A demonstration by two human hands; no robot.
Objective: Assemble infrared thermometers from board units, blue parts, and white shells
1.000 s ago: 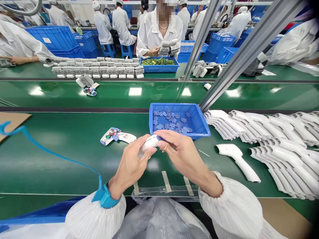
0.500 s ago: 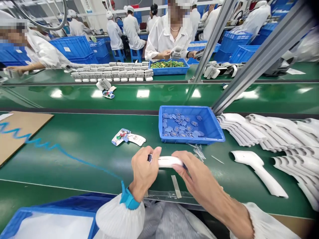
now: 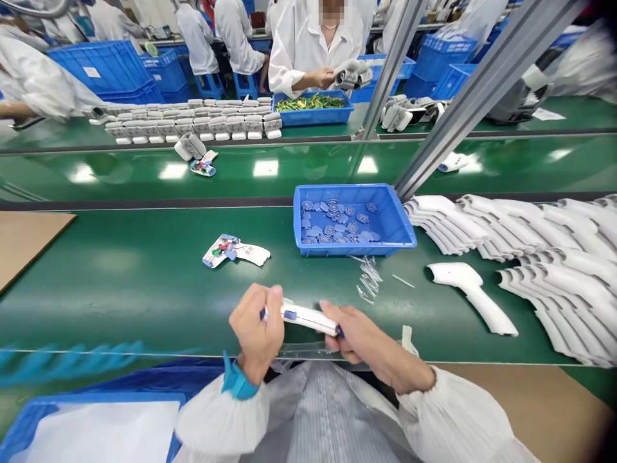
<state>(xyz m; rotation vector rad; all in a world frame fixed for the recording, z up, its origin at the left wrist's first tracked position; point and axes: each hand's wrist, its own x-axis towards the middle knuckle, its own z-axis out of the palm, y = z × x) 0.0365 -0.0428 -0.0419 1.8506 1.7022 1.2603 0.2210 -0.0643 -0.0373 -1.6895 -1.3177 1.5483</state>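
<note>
Both of my hands grip a white gun-shaped plastic housing [image 3: 308, 319] with blue parts, just above the near edge of the bench. My left hand [image 3: 259, 325] is closed around its left end, thumb raised along it, a turquoise wrist strap [image 3: 239, 381] below. My right hand [image 3: 359, 331] closes on the right end, fingers curled behind and beneath it. Beyond them lies an open housing half [image 3: 236, 251] with red and green wires and blue pieces inside. To the right, a single white shell [image 3: 475, 292] rests on the green bench [image 3: 120, 283].
A blue bin [image 3: 354, 249] of small blue parts stands ahead, thin clear strips [image 3: 370, 280] before it. Stacked white shells [image 3: 563, 289] fill the right. A slanted metal post [image 3: 463, 109] rises beyond. Cardboard [image 3: 29, 241] lies left. A co-worker [image 3: 313, 45] sits opposite.
The housing has turned in my hands; its right end now tilts down and its blue-marked side shows. My right forearm has drawn inward. The view has shifted, and the turquoise cord has swung lower.
</note>
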